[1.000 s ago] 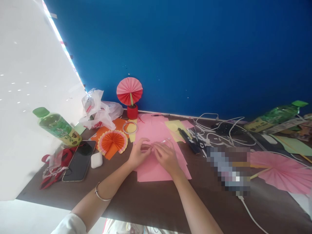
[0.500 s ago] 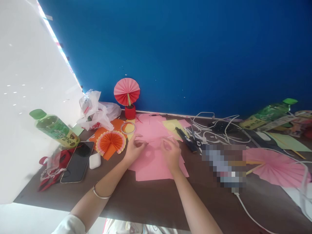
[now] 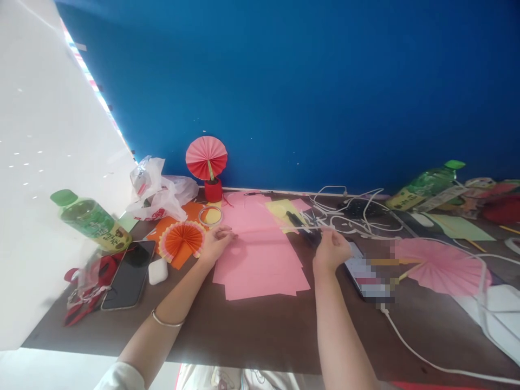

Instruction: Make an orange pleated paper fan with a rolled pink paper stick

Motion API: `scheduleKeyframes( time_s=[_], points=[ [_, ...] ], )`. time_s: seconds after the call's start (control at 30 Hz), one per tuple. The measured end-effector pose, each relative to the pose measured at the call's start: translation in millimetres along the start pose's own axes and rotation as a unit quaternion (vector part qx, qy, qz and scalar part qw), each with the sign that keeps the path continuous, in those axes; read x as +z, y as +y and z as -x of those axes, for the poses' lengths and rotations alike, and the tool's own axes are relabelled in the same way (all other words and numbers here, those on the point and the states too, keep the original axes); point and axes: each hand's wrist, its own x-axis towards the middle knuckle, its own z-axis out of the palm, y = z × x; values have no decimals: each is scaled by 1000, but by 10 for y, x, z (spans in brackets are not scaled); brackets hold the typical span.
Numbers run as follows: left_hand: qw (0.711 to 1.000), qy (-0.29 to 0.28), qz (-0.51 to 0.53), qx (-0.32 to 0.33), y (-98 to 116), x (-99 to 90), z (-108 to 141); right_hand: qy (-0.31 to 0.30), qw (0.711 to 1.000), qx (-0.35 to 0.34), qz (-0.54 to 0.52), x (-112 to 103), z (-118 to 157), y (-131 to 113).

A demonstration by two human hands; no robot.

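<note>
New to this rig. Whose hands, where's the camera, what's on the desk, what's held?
No machine here: you see one person's bare left hand and right hand. There is a single camera, worn on that person's head, looking forward and down, so their arms enter from the bottom edge.

On the brown desk, pink paper lies in the middle. To its left are an orange pleated fan, a dark phone and a small white case. Behind stands a pink-and-red paper fan in a red pot. To the right are white cables and a larger pink fan.

The right hand pinches a thin pale strip. It seems to reach the left fingertips, but it's too faint there to be sure.
</note>
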Motion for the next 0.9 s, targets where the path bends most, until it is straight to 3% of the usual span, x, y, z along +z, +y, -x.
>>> scheduleKeyframes(
  time_s=[0.13,0.2,0.3,0.43,0.5,0.67,0.73,0.8,0.9],
  points=[
    [1000,14,22,-5,-5,-17,-12,92,994,-43,34,-140,-230,100],
    [999,16,31,-10,-22,-25,-20,96,992,-58,56,-189,-273,121],
    [999,19,35,-13,-34,-25,-22,6,985,-129,114,-194,-233,130],
    [998,28,51,-15,-12,-10,-11,-147,932,-272,188,-114,-122,150],
    [997,27,62,-19,-1,-5,-7,-161,918,-300,204,-84,-92,150],
    [997,10,70,-32,-21,-8,-16,-128,906,-334,227,-55,11,10],
    [997,-2,64,-35,-34,-5,-13,-149,887,-374,228,-26,135,-93],
    [998,-18,55,-35,-32,6,3,-232,870,-389,198,20,321,-194],
    [998,-43,41,-29,-2,39,44,-408,822,-372,142,89,642,-317]
  ],
)
